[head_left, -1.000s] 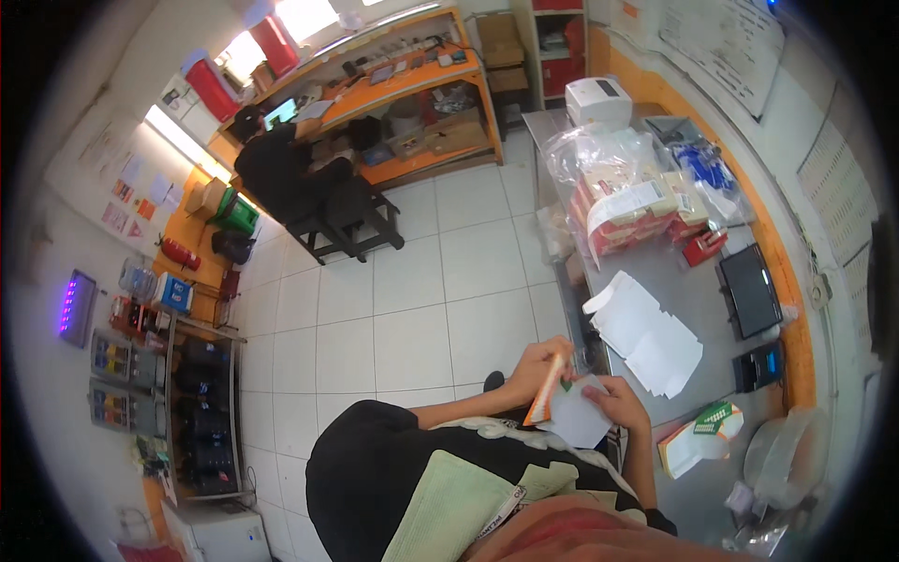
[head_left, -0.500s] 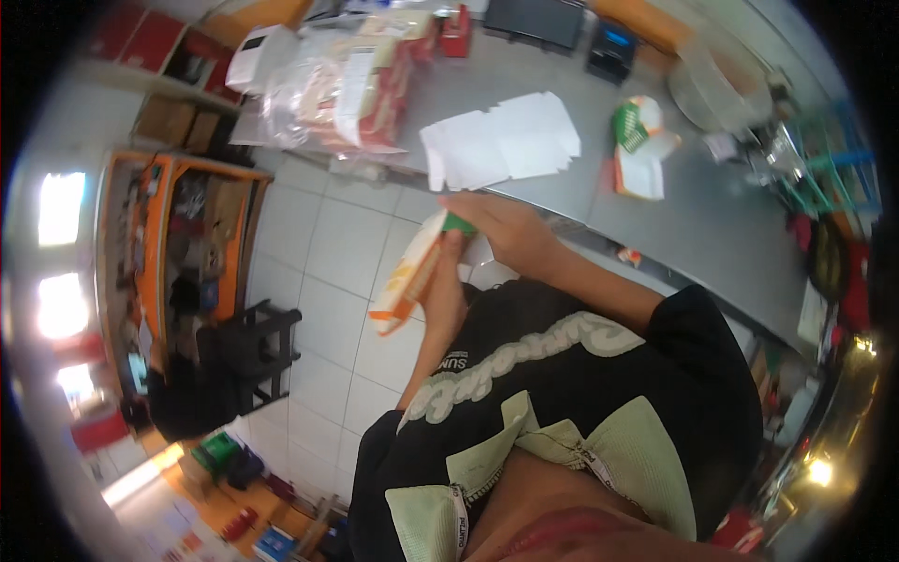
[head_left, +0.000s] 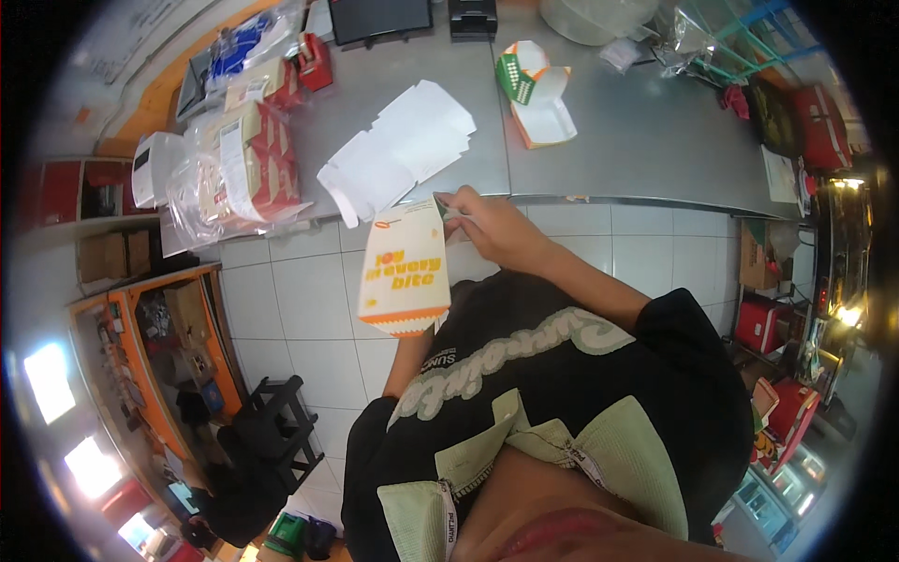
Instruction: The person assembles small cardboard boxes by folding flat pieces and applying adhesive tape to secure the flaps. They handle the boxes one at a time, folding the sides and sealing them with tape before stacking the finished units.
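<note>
A cardboard food box [head_left: 405, 267], white with orange and yellow print and a zigzag orange lower edge, is held up over the floor by the table's front edge. Its broad printed face is turned toward me. My right hand [head_left: 501, 228] pinches the box's upper right edge, where a bit of green shows. My left forearm [head_left: 409, 361] runs up behind the box, supporting it from the back; the left fingers are mostly hidden by it. Just beyond lie flat white cardboard blanks [head_left: 403, 145] on the metal table [head_left: 646, 140].
An opened green, white and orange box [head_left: 543, 117] sits farther right on the table. Plastic-wrapped red and tan packages [head_left: 253, 159] are stacked at the left. A clear tub [head_left: 599, 17] stands at the back. A black stool [head_left: 276, 426] is on the tiled floor, lower left.
The box has turned from edge-on to show its broad face, covering my left hand. My right hand stays at its upper corner. The view has swung to the right.
</note>
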